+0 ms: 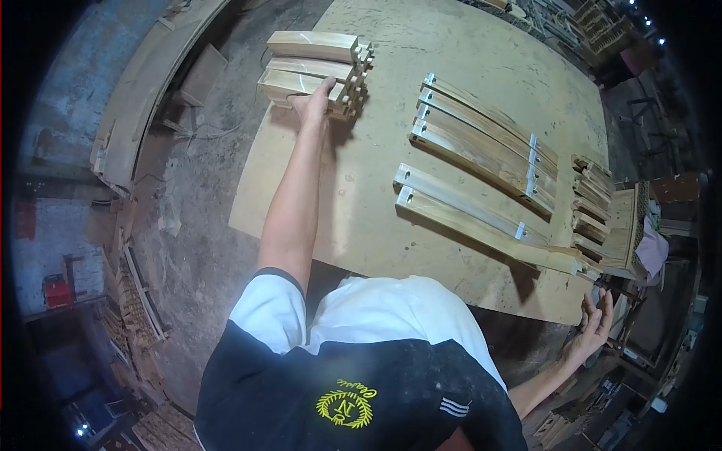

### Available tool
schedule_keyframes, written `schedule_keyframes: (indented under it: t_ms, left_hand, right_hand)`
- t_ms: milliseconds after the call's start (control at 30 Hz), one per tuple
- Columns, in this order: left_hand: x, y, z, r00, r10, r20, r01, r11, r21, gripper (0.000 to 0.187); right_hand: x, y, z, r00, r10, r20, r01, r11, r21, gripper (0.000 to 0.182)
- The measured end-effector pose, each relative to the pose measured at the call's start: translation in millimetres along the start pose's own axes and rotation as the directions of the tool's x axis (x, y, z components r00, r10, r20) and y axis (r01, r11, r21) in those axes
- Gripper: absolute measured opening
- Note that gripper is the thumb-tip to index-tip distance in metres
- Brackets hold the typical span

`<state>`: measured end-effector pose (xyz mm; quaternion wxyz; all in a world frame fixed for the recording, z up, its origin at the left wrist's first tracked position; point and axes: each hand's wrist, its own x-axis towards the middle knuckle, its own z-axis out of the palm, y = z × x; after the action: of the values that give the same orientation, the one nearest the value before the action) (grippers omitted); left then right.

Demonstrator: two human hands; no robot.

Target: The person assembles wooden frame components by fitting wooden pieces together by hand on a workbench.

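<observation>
At the table's far left corner, my left hand [312,105] rests on the near side of a stack of short wooden blocks [312,69] with tenoned ends, thumb on top and the other fingers largely hidden. Off the table's right front corner is my right hand [596,325], fingers apart and holding nothing. Close to it lies the end of a long pale wooden rail [481,225]. A second rail [466,201] runs alongside. Behind them, several slotted wooden pieces [481,150] lie side by side.
The pieces lie on a large plywood tabletop [361,225]. Short wooden parts [590,210] line its right edge, beside a wooden crate [628,229] with a pink cloth [651,248]. A curved wooden bench [139,98] stands left. A red object [56,292] sits at the far left.
</observation>
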<state>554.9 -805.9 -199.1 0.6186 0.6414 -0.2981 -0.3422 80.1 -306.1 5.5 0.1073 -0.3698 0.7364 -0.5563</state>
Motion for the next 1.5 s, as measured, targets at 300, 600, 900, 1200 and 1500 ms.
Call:
schedule_keyframes:
  t_ms: [300,600,900,1200,1500]
  left_hand:
    - [-116.1,47.9,-113.2,0.721,-0.174,0.670,0.546,0.738,-0.396,0.064]
    - [-205.5,67.5,-101.0,0.339,-0.039,0.940,0.694,0.685,-0.222,0.102]
    - [-198.4,62.8,-38.8,0.211,-0.072,0.975,-0.016,0.997,0.077,0.071]
    - [-188.2,44.1,-24.3,0.094,-0.008,0.995,-0.021,1.000,0.011,0.056]
    - [-185.2,62.4,-40.8,0.017,-0.022,1.000,-0.237,0.971,0.025,0.057]
  right_hand:
    - [-14.6,-53.8,31.1,0.963,-0.133,0.235,0.141,0.990,-0.016,0.060]
    - [26.5,-81.8,216.5,0.567,-0.069,0.821,-0.246,0.937,0.248,0.055]
    - [49.2,-62.2,352.8,0.678,-0.177,0.714,-0.131,0.926,0.354,0.068]
    - [48.0,-63.3,338.2,0.721,-0.088,0.687,0.005,0.993,0.121,0.065]
    - [22.8,-64.7,330.5,0.682,-0.289,0.672,0.244,0.956,0.164,0.052]
